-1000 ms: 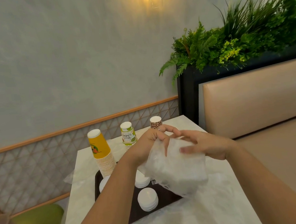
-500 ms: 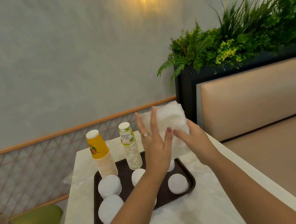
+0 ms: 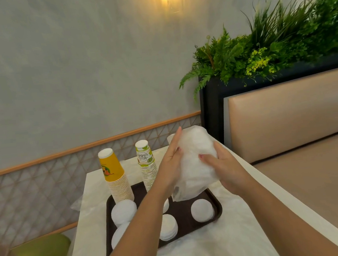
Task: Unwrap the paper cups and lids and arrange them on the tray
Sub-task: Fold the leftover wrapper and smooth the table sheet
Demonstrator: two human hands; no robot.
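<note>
1. Done: orange cup stack point(image 3: 114, 176) and green-print cup stack point(image 3: 147, 167) stand unwrapped at far end of dark tray point(image 3: 217, 207); several white lid piles point(image 3: 201, 210) lie on its near part.
2. In hand: wrapped bundle point(image 3: 194, 162), plastic on, held above tray's far-right corner.
3. Left hand point(image 3: 171, 165) flat, fingers straight against bundle; right hand point(image 3: 224, 166) curled around its right side.
4. Left: strip the plastic, place contents; loose wrap point(image 3: 208, 251) lies on near table.

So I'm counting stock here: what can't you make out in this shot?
- Contents of the plastic-wrapped bundle, head view: cloudy wrap, left hand and right hand cover it.
- Lid stacks on the tray: left forearm crosses some.
- Third cup stack: behind the bundle.
</note>
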